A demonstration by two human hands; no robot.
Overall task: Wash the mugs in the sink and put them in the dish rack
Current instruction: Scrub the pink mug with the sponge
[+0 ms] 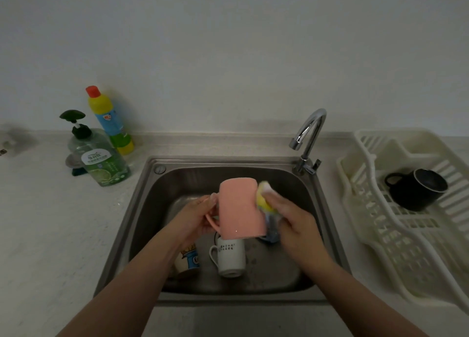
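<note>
Over the steel sink (pixel 322 209) my left hand (pixel 195 217) grips a pink mug (pixel 239 207) by its handle, bottom pointing away from me. My right hand (pixel 289 220) presses a yellow sponge (pixel 264 197) against the mug's right side. Below, in the basin, a white mug (pixel 231 259) with dark lettering lies upside down, and a cartoon-printed mug (pixel 189 261) lies partly hidden under my left forearm. A black mug (pixel 416 188) lies on its side in the white dish rack (pixel 396 237) on the right counter.
The chrome faucet (pixel 308 138) rises at the sink's back right corner; no water is running. A green dish-soap pump bottle (pixel 99 156) and a yellow cleaner bottle (pixel 111 123) with a red cap stand on the left counter by the wall.
</note>
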